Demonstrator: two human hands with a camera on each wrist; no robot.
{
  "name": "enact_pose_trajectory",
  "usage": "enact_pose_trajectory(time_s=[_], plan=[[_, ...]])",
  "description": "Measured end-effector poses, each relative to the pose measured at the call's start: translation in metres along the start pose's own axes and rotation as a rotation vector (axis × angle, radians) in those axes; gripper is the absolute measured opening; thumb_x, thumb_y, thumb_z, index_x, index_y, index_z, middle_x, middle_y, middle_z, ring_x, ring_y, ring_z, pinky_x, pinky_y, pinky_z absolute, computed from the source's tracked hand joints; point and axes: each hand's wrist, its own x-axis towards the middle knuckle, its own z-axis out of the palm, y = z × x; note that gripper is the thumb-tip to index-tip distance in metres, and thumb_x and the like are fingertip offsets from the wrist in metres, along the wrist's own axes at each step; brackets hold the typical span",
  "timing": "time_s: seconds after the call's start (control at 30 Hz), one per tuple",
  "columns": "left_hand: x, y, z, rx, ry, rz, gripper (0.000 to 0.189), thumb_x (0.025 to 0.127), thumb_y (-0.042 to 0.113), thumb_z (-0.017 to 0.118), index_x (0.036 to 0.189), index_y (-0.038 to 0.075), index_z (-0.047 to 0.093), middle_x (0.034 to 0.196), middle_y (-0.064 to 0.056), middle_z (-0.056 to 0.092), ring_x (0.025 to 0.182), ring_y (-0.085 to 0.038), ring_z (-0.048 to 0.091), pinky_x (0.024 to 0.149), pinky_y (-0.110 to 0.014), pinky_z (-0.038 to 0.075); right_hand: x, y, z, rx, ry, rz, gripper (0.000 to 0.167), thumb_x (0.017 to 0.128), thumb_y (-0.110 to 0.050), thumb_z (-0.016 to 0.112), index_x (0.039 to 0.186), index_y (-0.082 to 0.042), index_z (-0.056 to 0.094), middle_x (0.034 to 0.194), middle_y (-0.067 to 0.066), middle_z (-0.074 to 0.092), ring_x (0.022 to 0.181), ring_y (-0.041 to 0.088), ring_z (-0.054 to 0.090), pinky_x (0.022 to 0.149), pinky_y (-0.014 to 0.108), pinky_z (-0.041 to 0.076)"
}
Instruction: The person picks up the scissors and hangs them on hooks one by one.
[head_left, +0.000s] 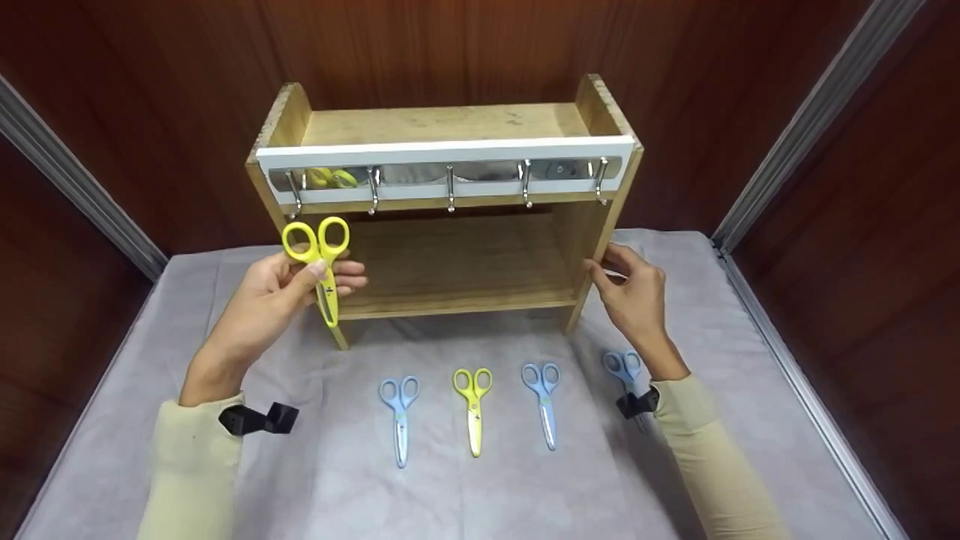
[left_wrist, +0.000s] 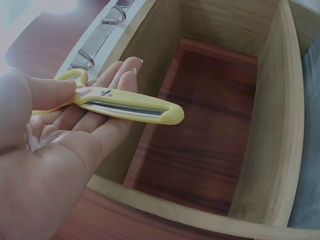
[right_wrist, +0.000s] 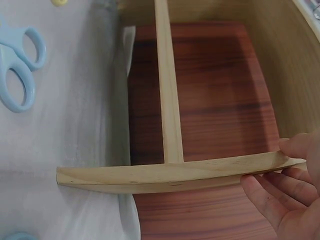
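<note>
My left hand (head_left: 274,296) pinches yellow scissors (head_left: 327,289) between thumb and fingers, handle loops up and blades pointing down, in front of the left side of a wooden shelf (head_left: 450,306). In the left wrist view the thumb presses the scissors (left_wrist: 135,106) near the pivot, above the other extended fingers. My right hand (head_left: 634,289) grips the front edge of the shelf's right side panel, thumb on one face and fingers on the other, as the right wrist view shows on the panel (right_wrist: 150,174). A hook rail (head_left: 412,193) with several metal hooks runs across the shelf's upper front.
On the grey cloth (head_left: 322,480) in front of the shelf lie blue scissors (head_left: 400,420), yellow-green scissors (head_left: 473,412) and another blue pair (head_left: 544,405). Further blue scissors (head_left: 616,364) lie partly under the right wrist. Dark wooden walls (head_left: 450,45) enclose the back and sides.
</note>
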Motion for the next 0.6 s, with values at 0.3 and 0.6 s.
enact_pose_trajectory(time_s=[0.3, 0.6], plan=[[0.008, 0.002, -0.007, -0.043, -0.019, -0.025, 0.038, 0.112, 0.013, 0.048, 0.139, -0.014, 0.048, 0.119, -0.005, 0.078, 0.11, -0.02, 0.078, 0.102, -0.032, 0.059, 0.0, 0.001, -0.001, -0.002, -0.001, 0.002, 0.027, 0.093, -0.007, 0.079, 0.118, 0.003, 0.075, 0.11, 0.022, 0.08, 0.1, 0.034, 0.079, 0.077, 0.003, 0.054], [0.017, -0.002, -0.014, -0.078, -0.03, -0.016, 0.033, 0.111, 0.013, 0.05, 0.137, -0.008, 0.052, 0.119, -0.007, 0.079, 0.109, -0.02, 0.078, 0.102, -0.033, 0.06, 0.0, 0.001, 0.0, 0.008, -0.002, -0.002, 0.027, 0.093, -0.007, 0.079, 0.118, 0.003, 0.075, 0.11, 0.021, 0.08, 0.1, 0.034, 0.079, 0.077, 0.004, 0.055]])
